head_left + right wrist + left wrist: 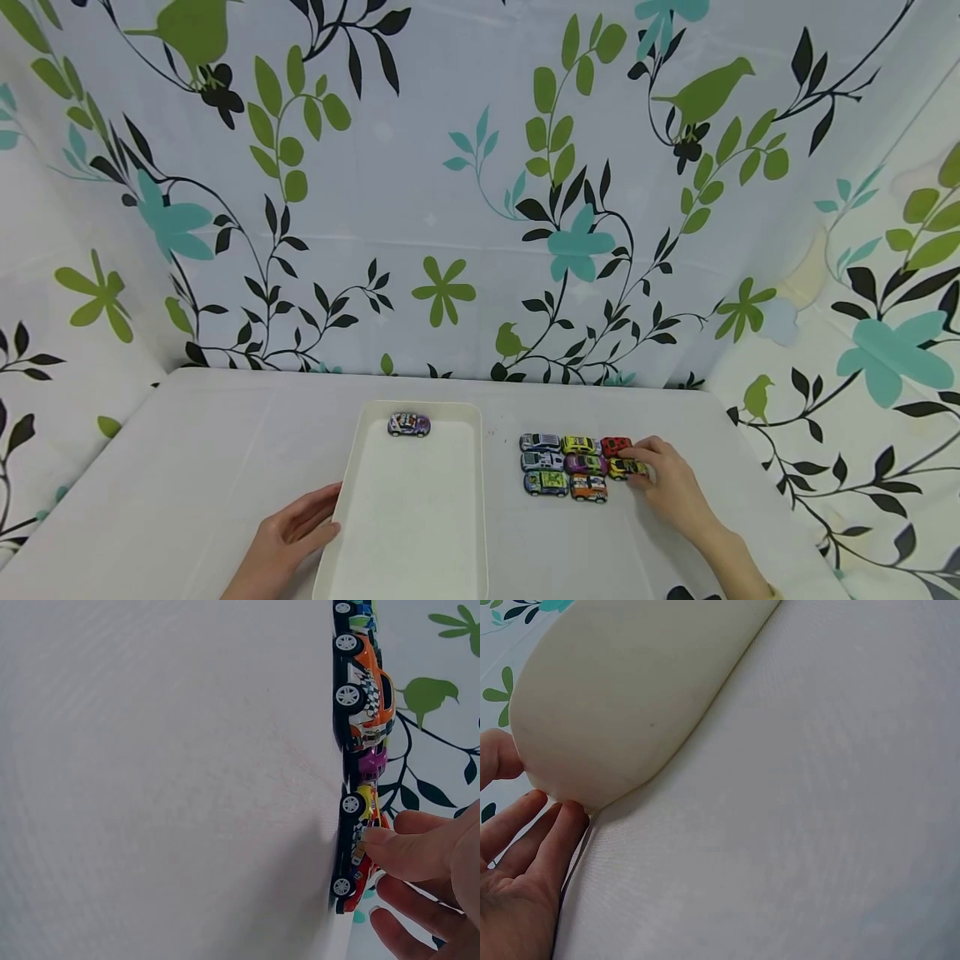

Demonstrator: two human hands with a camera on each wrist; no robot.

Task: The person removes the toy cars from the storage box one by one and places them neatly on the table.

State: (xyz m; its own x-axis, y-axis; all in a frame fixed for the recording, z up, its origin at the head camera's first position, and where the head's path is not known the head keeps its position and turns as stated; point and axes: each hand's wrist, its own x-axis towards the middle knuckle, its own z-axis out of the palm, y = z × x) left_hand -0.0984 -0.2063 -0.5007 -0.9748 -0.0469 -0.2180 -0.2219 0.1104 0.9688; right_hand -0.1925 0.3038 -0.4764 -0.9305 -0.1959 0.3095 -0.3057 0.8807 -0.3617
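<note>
My right hand (671,487) is at the right end of a block of toy cars. Its thumb and a finger pinch a yellow, red and black toy car (354,847), whose wheels are at the tabletop. Beside that car are a red toy car (615,446), a purple one (585,464) and an orange one (588,488). At the left edge of a shallow cream tray (405,517) is my left hand (288,533). Its extended fingertips touch the outer side of the tray. One purple and white toy car (408,425) sits inside, near the tray's far end.
Further toy cars, among them a yellow one (581,445), a silver one (540,442) and a green and blue one (546,483), stand close together right of the tray. A white cloth (187,467) covers the table. Leaf-patterned curtains (450,208) hang behind and at the sides.
</note>
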